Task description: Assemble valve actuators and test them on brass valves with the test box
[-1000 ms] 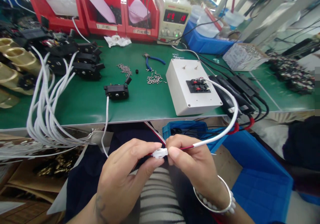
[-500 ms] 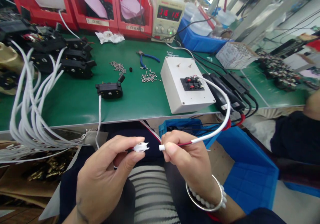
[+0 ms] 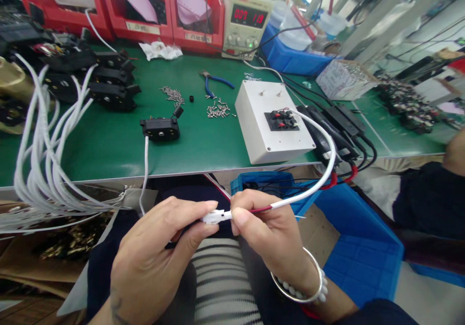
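Below the table edge, my left hand [image 3: 160, 252] pinches a small white connector [image 3: 212, 216] between thumb and forefinger. My right hand [image 3: 271, 238] pinches the mating plug on the end of a white cable [image 3: 327, 167], and the two halves touch end to end. That cable arcs up to the terminals of a white test box [image 3: 271, 124] on the green table [image 3: 109, 146]. A thin white lead [image 3: 145, 170] runs from my left hand's side up to a black module [image 3: 160, 128] on the table.
A bundle of white cables [image 3: 39, 160] hangs over the left table edge. Black modules [image 3: 105, 85], loose small metal parts [image 3: 218, 111], blue-handled pliers [image 3: 214, 82], red bins [image 3: 145, 5] and a power supply [image 3: 245, 17] stand behind. A blue crate [image 3: 356, 247] sits lower right. Another person's dark sleeve [image 3: 432, 194] is at the right.
One second ago the connector halves were joined, half a second ago they were pulled apart, and now they meet again. The power supply's display changed too.
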Motion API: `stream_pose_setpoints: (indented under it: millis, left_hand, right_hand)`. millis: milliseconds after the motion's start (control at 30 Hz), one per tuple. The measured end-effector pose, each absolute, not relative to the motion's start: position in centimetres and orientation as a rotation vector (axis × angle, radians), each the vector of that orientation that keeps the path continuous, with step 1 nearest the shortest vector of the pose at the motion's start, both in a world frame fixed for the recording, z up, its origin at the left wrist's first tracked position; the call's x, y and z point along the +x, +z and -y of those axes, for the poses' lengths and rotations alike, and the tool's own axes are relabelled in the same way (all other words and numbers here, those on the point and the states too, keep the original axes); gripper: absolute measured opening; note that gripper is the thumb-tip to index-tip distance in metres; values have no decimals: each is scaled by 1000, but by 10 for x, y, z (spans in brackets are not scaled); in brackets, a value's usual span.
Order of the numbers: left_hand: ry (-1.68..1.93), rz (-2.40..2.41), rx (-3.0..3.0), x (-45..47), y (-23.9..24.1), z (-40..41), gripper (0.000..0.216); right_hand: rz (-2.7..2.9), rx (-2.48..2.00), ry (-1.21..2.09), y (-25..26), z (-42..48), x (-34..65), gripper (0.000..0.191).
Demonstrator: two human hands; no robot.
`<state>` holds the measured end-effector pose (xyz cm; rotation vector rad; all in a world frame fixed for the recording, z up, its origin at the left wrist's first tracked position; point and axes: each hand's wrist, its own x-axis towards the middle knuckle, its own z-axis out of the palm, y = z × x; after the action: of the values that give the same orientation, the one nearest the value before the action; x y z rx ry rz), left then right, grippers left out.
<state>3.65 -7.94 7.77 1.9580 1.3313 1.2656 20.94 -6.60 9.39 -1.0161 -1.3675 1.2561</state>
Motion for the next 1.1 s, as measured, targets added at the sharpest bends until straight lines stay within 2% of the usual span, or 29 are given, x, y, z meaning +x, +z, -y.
stream_pose_setpoints:
  millis: [633,933,1000,1100]
  left_hand:
    - [1185,-1283,2174,32,81,77,11]
    - [1205,-1364,2324,34,78,76,15]
    - [1168,-1372,2301,34,78,73,15]
    - [1124,-1348,2208,36,72,64,13]
  right_hand:
    - [1371,-972,1260,87,69,210,26]
    - [1320,-960,1371,80,68,203,28]
    - [1317,-979,1410,73,65,206,31]
    - [1460,-1073,1592,71,60,223,45]
